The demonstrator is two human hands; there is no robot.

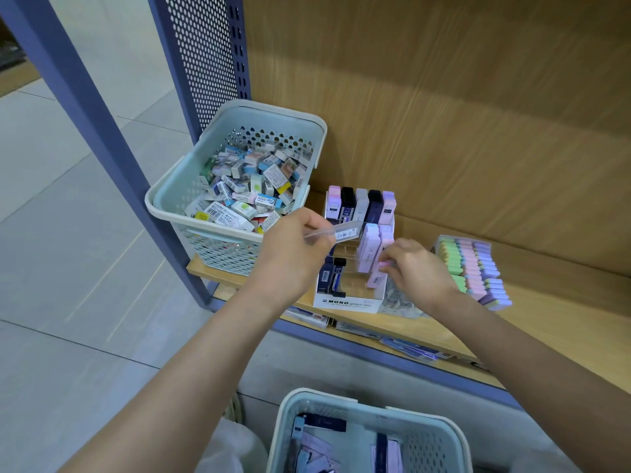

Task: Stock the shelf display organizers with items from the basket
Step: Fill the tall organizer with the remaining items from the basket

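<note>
Left hand (293, 254) gripped clear lead case (341, 232), long axis level, tip pointing right over empty middle slots of MONO organizer (345, 300) | right hand (416, 271) pinched pink lead case (375, 278) at organizer's right side | lower basket (341, 396) held more lead cases | shelf basket (164, 199) full of erasers

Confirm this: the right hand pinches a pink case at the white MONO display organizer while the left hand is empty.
Wrong on the left hand: the head view shows it holding a clear flat plastic case with a barcode label. The right hand does pinch a pink case at the white MONO display organizer.
</note>
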